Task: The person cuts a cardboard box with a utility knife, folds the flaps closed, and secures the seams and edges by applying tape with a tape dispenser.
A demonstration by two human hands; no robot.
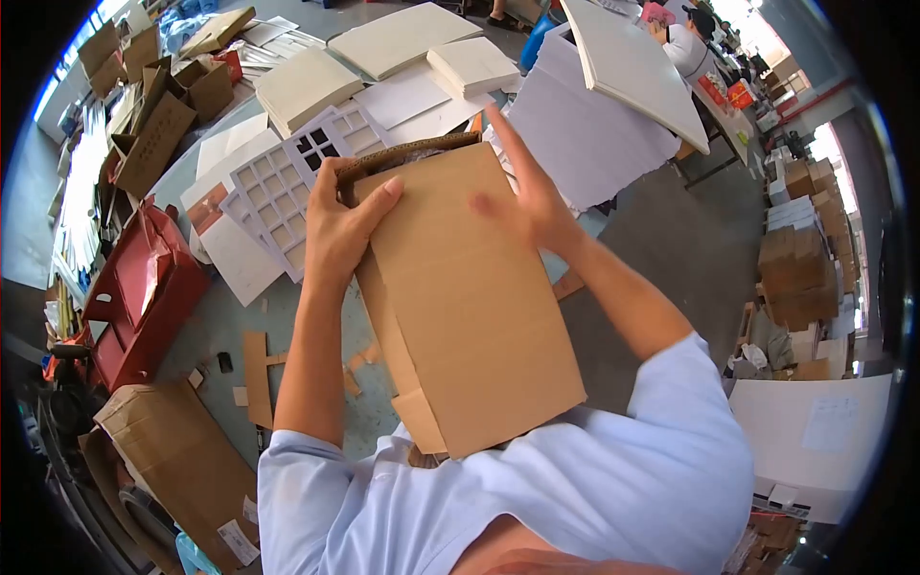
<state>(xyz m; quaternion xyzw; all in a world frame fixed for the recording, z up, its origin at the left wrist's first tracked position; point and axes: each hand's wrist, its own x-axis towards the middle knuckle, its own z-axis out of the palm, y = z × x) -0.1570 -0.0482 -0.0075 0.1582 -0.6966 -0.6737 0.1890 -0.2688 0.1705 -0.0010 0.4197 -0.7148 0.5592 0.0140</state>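
A brown cardboard box (pixel 470 297) is held up against the front of the body, its far end showing an open, dark edge. My left hand (pixel 347 216) grips the far left corner, with the thumb on the top face and the fingers round the side. At the far right corner is my right hand (pixel 522 196), its fingers stretched out and apart; the thumb is blurred over the top face. Whether the right palm touches the box's side cannot be made out. Beyond the box lie white grid-like frames (pixel 273 182).
Stacks of white board (pixel 402 40) and sheets cover the table's far side. A red box (pixel 149 297) stands left, above a large carton (pixel 182 460). Cardboard scraps (pixel 257 379) lie on the table. A person (pixel 685 48) is at the far right; stacked cartons (pixel 797 259) stand right.
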